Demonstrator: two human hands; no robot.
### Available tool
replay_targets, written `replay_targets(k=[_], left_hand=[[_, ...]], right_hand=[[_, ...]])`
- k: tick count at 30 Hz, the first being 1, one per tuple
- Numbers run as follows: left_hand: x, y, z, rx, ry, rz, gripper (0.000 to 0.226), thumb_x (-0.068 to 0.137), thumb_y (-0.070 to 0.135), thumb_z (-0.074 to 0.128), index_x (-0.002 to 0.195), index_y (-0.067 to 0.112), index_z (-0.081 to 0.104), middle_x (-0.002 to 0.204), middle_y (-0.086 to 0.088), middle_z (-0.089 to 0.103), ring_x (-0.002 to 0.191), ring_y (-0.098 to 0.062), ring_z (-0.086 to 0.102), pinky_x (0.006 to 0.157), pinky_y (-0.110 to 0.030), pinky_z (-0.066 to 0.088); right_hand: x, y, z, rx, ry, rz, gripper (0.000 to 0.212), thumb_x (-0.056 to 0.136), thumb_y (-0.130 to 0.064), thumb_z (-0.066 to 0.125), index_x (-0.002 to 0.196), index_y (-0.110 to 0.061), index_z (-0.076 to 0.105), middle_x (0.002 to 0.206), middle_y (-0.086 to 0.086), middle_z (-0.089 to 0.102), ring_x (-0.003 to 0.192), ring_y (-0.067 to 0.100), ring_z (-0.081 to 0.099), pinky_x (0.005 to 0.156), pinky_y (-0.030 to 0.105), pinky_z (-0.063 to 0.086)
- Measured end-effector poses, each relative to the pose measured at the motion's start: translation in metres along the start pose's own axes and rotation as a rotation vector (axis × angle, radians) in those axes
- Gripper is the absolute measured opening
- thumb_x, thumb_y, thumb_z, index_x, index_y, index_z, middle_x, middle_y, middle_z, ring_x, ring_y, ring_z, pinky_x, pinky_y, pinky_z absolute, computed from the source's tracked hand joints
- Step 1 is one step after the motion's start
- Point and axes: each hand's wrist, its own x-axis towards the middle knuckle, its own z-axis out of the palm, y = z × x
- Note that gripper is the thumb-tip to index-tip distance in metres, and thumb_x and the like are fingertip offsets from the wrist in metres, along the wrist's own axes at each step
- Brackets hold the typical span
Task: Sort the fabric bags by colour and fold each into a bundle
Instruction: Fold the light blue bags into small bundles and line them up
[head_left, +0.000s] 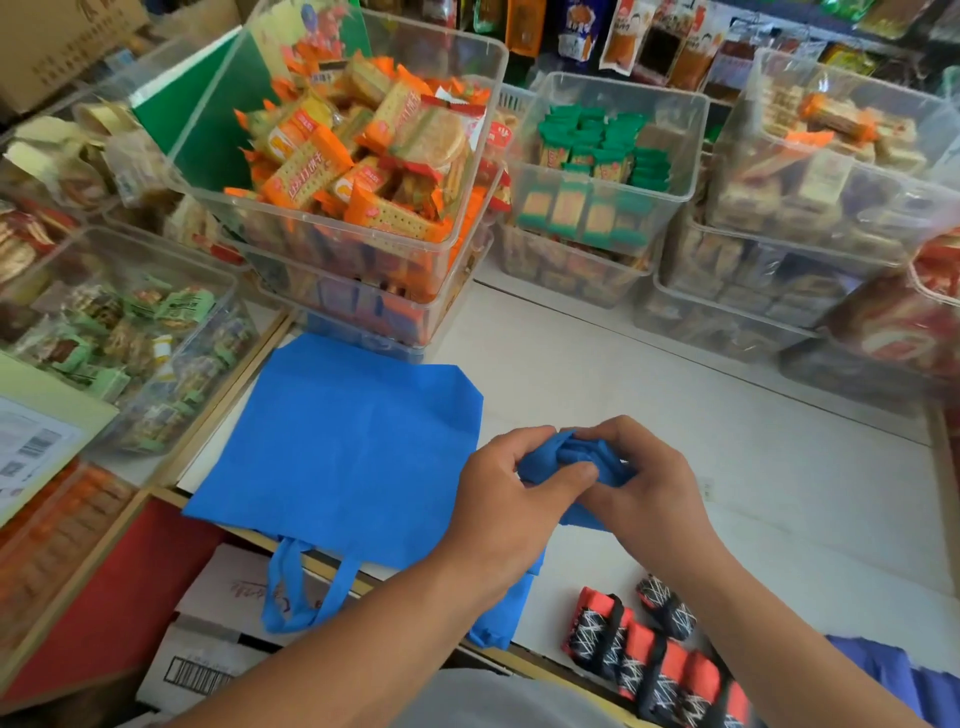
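Your left hand (506, 499) and right hand (652, 486) are meeting at the centre right of the frame, both gripping a crumpled blue bundle (569, 452) between them over the white counter (753, 415). Your fingers are curling round the bundle and hiding most of it, so its shape is hard to make out. A flat blue bag (337, 447) is lying just left of your hands, its handles (283, 577) hanging over the counter's near edge. Red-and-black bundles (649, 657) are sitting at lower right, partly cut off.
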Motion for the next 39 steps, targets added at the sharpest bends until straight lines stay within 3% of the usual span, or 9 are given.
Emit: replay_targets(k=[4, 7, 9, 14, 18, 21, 29, 35, 39], left_hand=[[0.003, -0.012, -0.006, -0.051, 0.032, -0.006, 0.026, 0.090, 0.025, 0.078, 0.115, 0.031, 0.074, 0.109, 0.008, 0.076, 0.103, -0.002, 0.070, 0.085, -0.020, 0.059], [0.007, -0.020, -0.007, -0.121, -0.047, -0.045, 0.027, 0.091, 0.028, 0.076, 0.118, 0.031, 0.074, 0.110, 0.006, 0.077, 0.109, -0.011, 0.071, 0.096, -0.036, 0.059], [0.010, -0.027, -0.009, -0.030, -0.053, 0.002, 0.035, 0.091, 0.029, 0.074, 0.125, 0.037, 0.070, 0.119, 0.012, 0.072, 0.113, -0.003, 0.066, 0.096, -0.029, 0.057], [0.017, -0.052, -0.017, 0.384, 0.037, 0.204, 0.024, 0.095, 0.024, 0.070, 0.117, 0.035, 0.071, 0.098, 0.018, 0.068, 0.093, -0.005, 0.064, 0.078, -0.027, 0.056], [0.019, -0.061, -0.018, 0.602, 0.097, 0.281, 0.009, 0.103, 0.027, 0.058, 0.095, 0.024, 0.063, 0.073, 0.015, 0.056, 0.072, -0.008, 0.056, 0.060, -0.022, 0.039], [0.021, -0.064, -0.020, 0.566, 0.128, 0.264, 0.014, 0.103, 0.029, 0.057, 0.089, 0.025, 0.056, 0.069, 0.011, 0.056, 0.067, -0.012, 0.055, 0.056, -0.023, 0.039], [0.038, -0.048, -0.033, 0.380, 0.028, 0.093, 0.008, 0.102, 0.029, 0.060, 0.094, 0.029, 0.062, 0.087, 0.007, 0.064, 0.071, -0.012, 0.063, 0.072, -0.040, 0.055], [0.036, -0.029, -0.032, -0.086, -0.150, -0.142, 0.017, 0.101, 0.032, 0.057, 0.102, 0.023, 0.071, 0.109, -0.013, 0.072, 0.112, -0.032, 0.067, 0.104, -0.054, 0.052], [0.033, -0.027, -0.036, -0.028, -0.270, -0.093, 0.013, 0.102, 0.037, 0.060, 0.109, 0.034, 0.070, 0.116, -0.005, 0.071, 0.115, -0.021, 0.067, 0.106, -0.046, 0.052]], right_hand=[[-0.009, 0.002, -0.005, 0.092, -0.173, 0.025, 0.038, 0.086, 0.000, 0.077, 0.112, -0.027, 0.070, 0.102, -0.008, 0.076, 0.094, 0.012, 0.073, 0.076, 0.023, 0.058], [-0.013, 0.006, -0.004, 0.174, -0.096, 0.024, 0.034, 0.092, -0.005, 0.074, 0.116, -0.028, 0.072, 0.105, -0.006, 0.076, 0.096, 0.014, 0.072, 0.076, 0.024, 0.058], [-0.013, 0.009, -0.003, 0.195, -0.038, 0.038, 0.030, 0.093, -0.006, 0.072, 0.116, -0.026, 0.072, 0.105, -0.006, 0.077, 0.097, 0.014, 0.073, 0.078, 0.024, 0.059], [-0.006, 0.017, -0.003, 0.175, -0.071, 0.113, 0.027, 0.094, -0.008, 0.073, 0.116, -0.023, 0.073, 0.103, -0.006, 0.077, 0.096, 0.012, 0.073, 0.074, 0.024, 0.058], [-0.004, 0.024, 0.008, 0.070, -0.065, 0.141, 0.030, 0.095, -0.013, 0.072, 0.117, -0.032, 0.064, 0.098, -0.009, 0.075, 0.090, 0.011, 0.071, 0.071, 0.026, 0.060], [-0.002, 0.024, 0.018, 0.165, 0.022, 0.226, 0.030, 0.090, -0.015, 0.078, 0.111, -0.025, 0.058, 0.090, -0.008, 0.076, 0.078, 0.011, 0.073, 0.058, 0.021, 0.056], [0.008, 0.025, 0.023, 0.055, -0.076, 0.059, 0.018, 0.088, -0.009, 0.080, 0.087, -0.018, 0.064, 0.082, -0.006, 0.073, 0.076, 0.017, 0.069, 0.062, 0.021, 0.053], [0.008, 0.031, 0.030, 0.098, -0.168, -0.012, 0.022, 0.089, 0.007, 0.072, 0.092, -0.011, 0.061, 0.133, -0.012, 0.067, 0.124, 0.004, 0.064, 0.087, 0.021, 0.057], [0.015, 0.026, 0.018, 0.105, -0.229, -0.027, 0.021, 0.088, 0.009, 0.073, 0.088, -0.002, 0.056, 0.120, -0.015, 0.073, 0.096, 0.008, 0.072, 0.074, 0.019, 0.056]])
